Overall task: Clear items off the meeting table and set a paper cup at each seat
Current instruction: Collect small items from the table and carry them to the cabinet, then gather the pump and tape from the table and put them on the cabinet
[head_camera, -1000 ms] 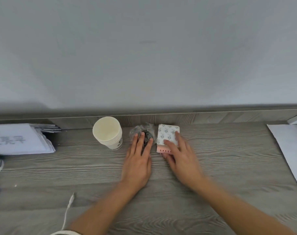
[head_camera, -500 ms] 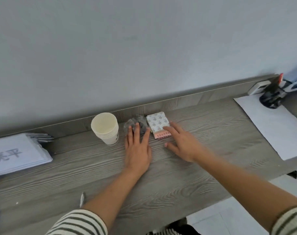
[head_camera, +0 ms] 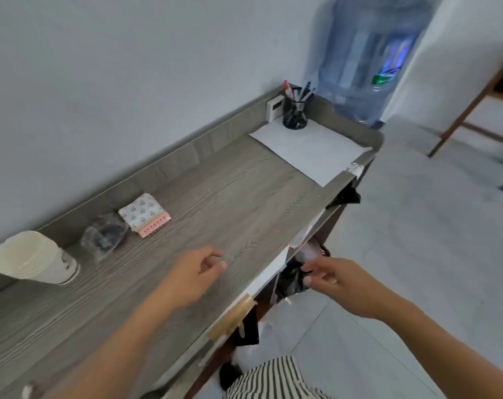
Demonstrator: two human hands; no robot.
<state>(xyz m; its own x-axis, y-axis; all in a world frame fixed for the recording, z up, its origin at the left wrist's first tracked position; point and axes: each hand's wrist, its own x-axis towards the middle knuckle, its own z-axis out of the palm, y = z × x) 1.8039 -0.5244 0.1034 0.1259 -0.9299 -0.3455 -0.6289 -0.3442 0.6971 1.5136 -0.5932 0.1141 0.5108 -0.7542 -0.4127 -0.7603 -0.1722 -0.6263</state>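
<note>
A stack of white paper cups [head_camera: 34, 259] stands on the grey wooden side table [head_camera: 233, 208] near the wall at the left. Beside it lie a crumpled clear plastic packet with dark contents [head_camera: 105, 236] and a patterned tissue pack on a pink comb-like piece [head_camera: 144, 214]. My left hand [head_camera: 197, 269] hovers above the tabletop with loosely curled fingers, holding nothing. My right hand [head_camera: 333, 279] is off the table's front edge, over the floor, fingers relaxed and empty.
A white sheet [head_camera: 310, 149] lies at the table's far end with a black pen holder [head_camera: 295, 113] and a small white box [head_camera: 274, 108]. A blue water bottle [head_camera: 365, 53] stands beyond. A wooden table leg [head_camera: 460, 116] is at right. Below is grey tiled floor.
Both hands have let go of the packet and the tissue pack and pulled back towards me. The view has swung to the right along the table.
</note>
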